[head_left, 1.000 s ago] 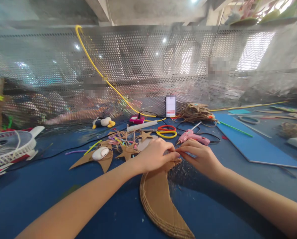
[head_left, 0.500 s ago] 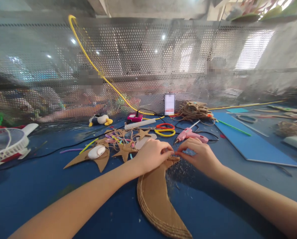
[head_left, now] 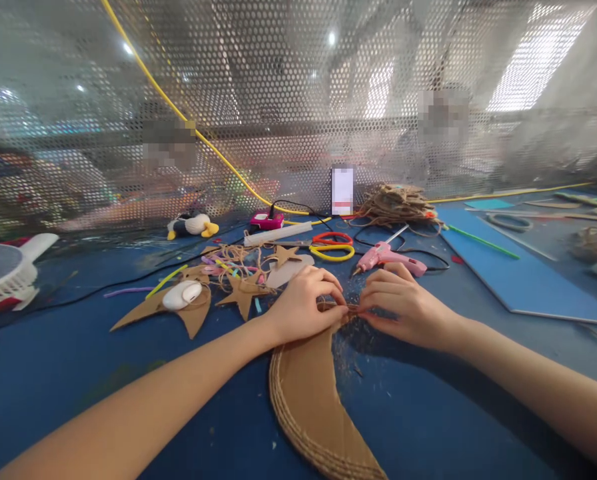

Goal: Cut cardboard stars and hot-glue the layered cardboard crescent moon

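Observation:
A brown cardboard crescent (head_left: pixel 308 393) lies on the blue table, with rows of twine (head_left: pixel 298 437) running along its outer curved edge. My left hand (head_left: pixel 306 303) rests over the crescent's upper end, thumb and fingers pinched on twine at the tip. Close by on the right, my right hand (head_left: pixel 406 303) also pinches the twine near that tip; its fingertips almost meet those of the left. The exact path of the strand between them is too fine to make out. Just beyond the right hand lies a pink glue gun (head_left: pixel 386 257).
Red-and-yellow-handled scissors (head_left: pixel 332 248), cardboard stars (head_left: pixel 242 291), a white case (head_left: pixel 182 295) and a twine bundle (head_left: pixel 396 207) lie beyond my hands. A phone (head_left: pixel 342 192) leans on the perforated metal screen (head_left: pixel 278 100). A blue board (head_left: pixel 528 267) is right, a white fan (head_left: pixel 8 273) left.
The view has tipped downward slightly. My right hand has turned a little and its fingers have drawn in beside the tip; my left hand stays at the crescent's end.

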`<state>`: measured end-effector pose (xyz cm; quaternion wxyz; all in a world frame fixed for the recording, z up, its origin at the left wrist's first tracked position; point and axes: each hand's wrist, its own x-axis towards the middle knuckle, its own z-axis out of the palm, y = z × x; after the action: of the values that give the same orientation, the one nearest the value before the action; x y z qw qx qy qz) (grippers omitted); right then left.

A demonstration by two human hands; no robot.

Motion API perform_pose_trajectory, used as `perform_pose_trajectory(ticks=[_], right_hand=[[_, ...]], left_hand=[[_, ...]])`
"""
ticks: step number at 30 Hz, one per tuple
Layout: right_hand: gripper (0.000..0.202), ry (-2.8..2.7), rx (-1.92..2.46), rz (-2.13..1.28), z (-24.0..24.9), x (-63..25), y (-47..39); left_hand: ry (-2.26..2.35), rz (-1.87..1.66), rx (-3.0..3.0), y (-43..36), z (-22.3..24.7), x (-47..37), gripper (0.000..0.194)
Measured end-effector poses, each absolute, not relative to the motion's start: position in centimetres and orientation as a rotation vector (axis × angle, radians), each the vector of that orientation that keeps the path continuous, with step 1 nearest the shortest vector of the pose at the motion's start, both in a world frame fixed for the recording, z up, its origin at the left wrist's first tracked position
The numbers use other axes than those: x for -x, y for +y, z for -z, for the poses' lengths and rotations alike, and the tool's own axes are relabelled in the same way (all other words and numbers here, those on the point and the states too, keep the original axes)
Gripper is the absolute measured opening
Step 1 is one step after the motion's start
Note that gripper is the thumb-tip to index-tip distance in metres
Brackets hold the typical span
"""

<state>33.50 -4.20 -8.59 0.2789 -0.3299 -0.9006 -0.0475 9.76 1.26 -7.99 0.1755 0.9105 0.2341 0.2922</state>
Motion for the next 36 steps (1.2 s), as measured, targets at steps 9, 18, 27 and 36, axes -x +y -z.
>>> perform_pose_trajectory(ticks=[9, 18, 27, 36], right_hand=[[0.010, -2.473, 0.856, 0.113, 8.6, -33.9, -4.1], [0.008, -2.489, 0.841, 0.098, 8.1, -34.3, -4.0], [0.007, -2.540, 0.719, 0.309, 7.2, -34.8, -4.2], [0.006, -2.584, 0.702, 0.385, 7.3, -34.8, -4.0]], left_hand=[[0.665, -0.767, -2.570, 1.2, 8.1, -9.8, 0.006], [0.657, -0.750, -2.564, 1.3, 8.2, -9.8, 0.006], [0.645, -0.750, -2.548, 1.3, 8.3, -9.8, 0.006], [0.638, -0.758, -2.546, 1.1, 8.2, -10.0, 0.006]])
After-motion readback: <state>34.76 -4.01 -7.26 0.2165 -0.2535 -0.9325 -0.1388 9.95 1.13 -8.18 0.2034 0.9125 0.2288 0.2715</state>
